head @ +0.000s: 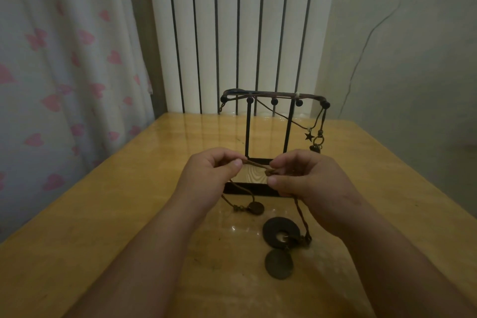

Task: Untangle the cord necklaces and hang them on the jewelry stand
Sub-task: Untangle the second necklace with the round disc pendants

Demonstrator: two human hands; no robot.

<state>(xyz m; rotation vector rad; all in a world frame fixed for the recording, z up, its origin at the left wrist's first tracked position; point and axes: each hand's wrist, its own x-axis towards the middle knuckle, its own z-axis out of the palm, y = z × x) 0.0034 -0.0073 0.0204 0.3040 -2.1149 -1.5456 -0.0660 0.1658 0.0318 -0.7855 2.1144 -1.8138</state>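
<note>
Both L hand [206,178] + R hand [313,186] fingers [236,164] in pinch on cord [255,164]; stand [248,131] behind, pendants [271,227] below.

A tan-brown cord [258,166] is stretching between the fingers [233,164]. Beyond the fingers, the jewelry stand [248,131] is showing black, with black ball tips, and a dark star pendant [309,136] is hanging up to their right. Below the fingers, a black ring pendant [271,232], a small brown disc [256,208] and a larger brown disc [278,264] are lying on the honey-yellow, wood-grained tabletop [124,204]. Far left of the fingers, a white curtain [64,59] is displaying pink hearts; above them, a white radiator [229,33] is showing dark vertical stripes.
</note>
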